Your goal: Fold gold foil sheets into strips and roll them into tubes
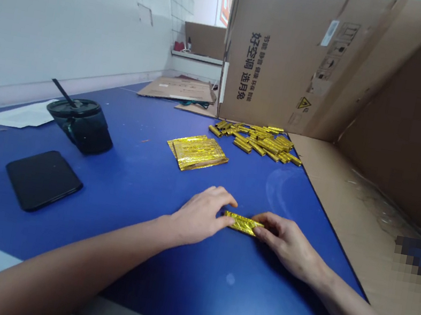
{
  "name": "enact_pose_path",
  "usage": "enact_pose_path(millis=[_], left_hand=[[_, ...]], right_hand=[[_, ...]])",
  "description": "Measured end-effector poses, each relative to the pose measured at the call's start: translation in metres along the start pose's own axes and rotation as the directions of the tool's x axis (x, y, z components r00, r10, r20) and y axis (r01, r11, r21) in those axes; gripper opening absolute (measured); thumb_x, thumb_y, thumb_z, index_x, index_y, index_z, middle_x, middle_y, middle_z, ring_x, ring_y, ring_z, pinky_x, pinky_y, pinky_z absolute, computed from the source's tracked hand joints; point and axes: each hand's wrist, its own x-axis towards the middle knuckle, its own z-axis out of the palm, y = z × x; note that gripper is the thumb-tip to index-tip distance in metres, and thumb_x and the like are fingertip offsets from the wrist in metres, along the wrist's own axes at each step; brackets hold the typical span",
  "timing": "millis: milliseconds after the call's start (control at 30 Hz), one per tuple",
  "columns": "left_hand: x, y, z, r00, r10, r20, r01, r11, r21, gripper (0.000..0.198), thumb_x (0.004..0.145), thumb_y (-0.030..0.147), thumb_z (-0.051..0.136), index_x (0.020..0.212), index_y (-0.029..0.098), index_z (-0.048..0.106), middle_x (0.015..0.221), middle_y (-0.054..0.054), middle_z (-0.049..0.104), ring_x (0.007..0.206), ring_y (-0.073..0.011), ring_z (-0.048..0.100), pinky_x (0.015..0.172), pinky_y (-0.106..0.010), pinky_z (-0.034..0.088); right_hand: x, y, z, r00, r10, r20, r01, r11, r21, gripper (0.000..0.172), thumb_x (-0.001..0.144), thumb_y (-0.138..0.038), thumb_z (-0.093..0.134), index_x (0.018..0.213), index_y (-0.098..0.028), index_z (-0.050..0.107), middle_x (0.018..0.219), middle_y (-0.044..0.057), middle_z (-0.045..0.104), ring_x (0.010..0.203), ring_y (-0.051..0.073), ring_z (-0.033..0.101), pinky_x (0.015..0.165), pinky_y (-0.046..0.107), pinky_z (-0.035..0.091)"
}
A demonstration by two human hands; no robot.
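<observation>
A flat, folded piece of shiny gold foil (242,223) lies lengthwise between my two hands, low over the blue table. My right hand (285,242) is closed on its right end, thumb in front and fingers behind. At the left end is my left hand (202,216), thumb tip against the foil and index finger lifted apart from it, so the hand is open. Beyond my hands lies a stack of flat gold foil sheets (201,153). Farther back and right is a loose pile of small gold foil rolls (266,141).
On the left stand a dark cup with a straw (87,127) and a black flat case (43,179). White paper (18,115) lies behind the cup. A large cardboard box (285,56) walls off the back and right. Flattened cardboard (179,89) rests at the far end.
</observation>
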Motion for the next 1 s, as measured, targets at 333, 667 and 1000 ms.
enact_pose_path(millis=[333, 667, 1000], left_hand=[[-0.003, -0.003, 0.007, 0.991, 0.018, 0.136, -0.04, 0.987, 0.159, 0.028, 0.077, 0.034, 0.05, 0.102, 0.022, 0.057, 0.088, -0.004, 0.05, 0.085, -0.0181, 0.045, 0.077, -0.03, 0.037], [0.0, -0.005, 0.005, 0.986, -0.002, 0.165, -0.029, 0.982, 0.187, 0.028, 0.084, 0.027, 0.036, 0.093, 0.02, 0.062, 0.077, -0.004, 0.051, 0.077, -0.0172, 0.046, 0.07, -0.029, 0.036], [0.001, -0.005, 0.004, 0.986, -0.011, 0.166, -0.023, 0.979, 0.202, 0.027, 0.084, 0.025, 0.036, 0.081, 0.018, 0.062, 0.075, -0.004, 0.05, 0.075, -0.0166, 0.047, 0.068, -0.027, 0.036]], right_hand=[[-0.007, -0.005, -0.006, 0.929, -0.247, -0.274, 0.144, 0.926, -0.349, 0.017, 0.08, -0.033, 0.045, 0.08, -0.02, 0.056, 0.072, 0.003, 0.054, 0.06, 0.014, 0.048, 0.058, 0.027, 0.04], [-0.01, -0.004, 0.004, 0.947, -0.32, 0.027, 0.285, 0.799, -0.53, 0.023, 0.081, -0.023, 0.043, 0.096, -0.023, 0.06, 0.082, 0.004, 0.055, 0.067, 0.014, 0.054, 0.059, 0.026, 0.044], [-0.002, 0.007, 0.006, 0.966, -0.256, -0.046, 0.194, 0.827, -0.527, 0.023, 0.081, -0.024, 0.044, 0.101, -0.024, 0.056, 0.079, 0.002, 0.054, 0.064, 0.012, 0.052, 0.058, 0.024, 0.043]])
